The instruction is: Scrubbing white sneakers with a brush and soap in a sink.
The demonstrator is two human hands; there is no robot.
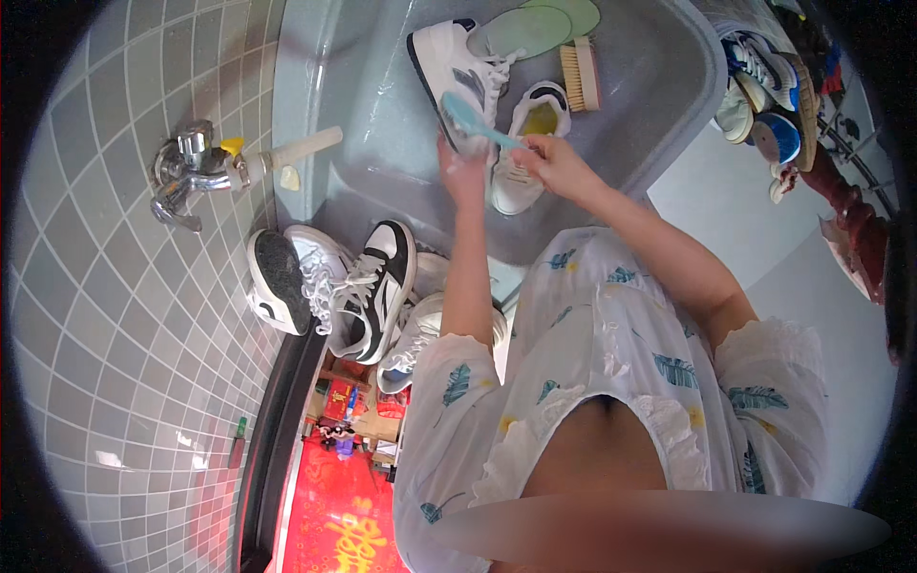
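Observation:
My left hand grips the toe end of a white sneaker with a black sole edge, tilted in the grey basin. In my right hand is the handle of a light-blue brush, whose head lies against the sneaker's side. Just right of that shoe, a second white sneaker rests in the basin with its yellowish inside showing. A wooden scrubbing brush with pale bristles lies above it. Two green insoles overlap near the first sneaker's heel.
A metal tap with a pale hose piece juts from the tiled wall at left, near a small piece of soap. Several sneakers are piled at the basin's near left edge. More shoes stand at the upper right.

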